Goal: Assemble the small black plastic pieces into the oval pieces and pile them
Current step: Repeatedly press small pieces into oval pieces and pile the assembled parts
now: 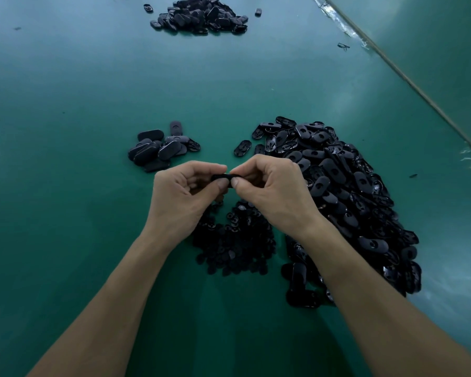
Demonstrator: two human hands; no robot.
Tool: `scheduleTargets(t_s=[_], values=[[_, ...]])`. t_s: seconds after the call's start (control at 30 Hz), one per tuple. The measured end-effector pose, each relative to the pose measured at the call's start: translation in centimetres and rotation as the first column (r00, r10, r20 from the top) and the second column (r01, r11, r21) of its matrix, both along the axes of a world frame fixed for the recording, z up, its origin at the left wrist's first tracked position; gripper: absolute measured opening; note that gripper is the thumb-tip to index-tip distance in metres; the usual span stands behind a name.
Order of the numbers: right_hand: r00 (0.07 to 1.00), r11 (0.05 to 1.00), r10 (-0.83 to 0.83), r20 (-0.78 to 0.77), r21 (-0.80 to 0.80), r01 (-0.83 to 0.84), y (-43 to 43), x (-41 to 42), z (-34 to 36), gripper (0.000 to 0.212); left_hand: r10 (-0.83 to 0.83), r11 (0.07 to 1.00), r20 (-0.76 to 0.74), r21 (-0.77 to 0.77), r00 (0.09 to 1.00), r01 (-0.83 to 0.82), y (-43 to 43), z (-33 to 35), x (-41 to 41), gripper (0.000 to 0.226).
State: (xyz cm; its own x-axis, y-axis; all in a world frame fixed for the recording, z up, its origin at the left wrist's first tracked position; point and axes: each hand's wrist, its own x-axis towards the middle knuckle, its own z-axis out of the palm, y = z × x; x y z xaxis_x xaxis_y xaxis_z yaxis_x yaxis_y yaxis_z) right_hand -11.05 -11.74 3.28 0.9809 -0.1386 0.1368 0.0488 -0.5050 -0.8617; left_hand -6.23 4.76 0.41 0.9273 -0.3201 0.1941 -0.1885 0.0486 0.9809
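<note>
My left hand (184,195) and my right hand (273,190) meet above the green table, and both pinch one black oval piece (227,178) between thumbs and fingertips. Most of that piece is hidden by my fingers. Under my hands lies a heap of small black plastic pieces (234,246). A big heap of loose oval pieces (346,197) spreads to the right. A small pile of oval pieces (161,149) sits just beyond my left hand.
Another large pile of black oval pieces (201,16) lies at the far end of the green table (79,118). A single oval piece (242,148) lies between the near piles. A seam with tape (392,66) runs diagonally on the right.
</note>
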Motion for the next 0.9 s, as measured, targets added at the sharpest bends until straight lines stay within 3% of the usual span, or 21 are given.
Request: scheduleTargets(t_s=[0.73,0.9], values=[[0.999,1.0,0.006,-0.046,-0.023,-0.007,0.4,-0.2,0.6,0.012,0.095,0.984,0.241,0.121,0.966,-0.127,0.2,0.1,-0.1,0.032],[0.999,0.996,-0.007,-0.038,-0.084,0.004,0.5,0.0,1.4,0.014,0.101,0.987,0.229,0.099,0.968,-0.127,0.3,0.0,0.2,0.029]])
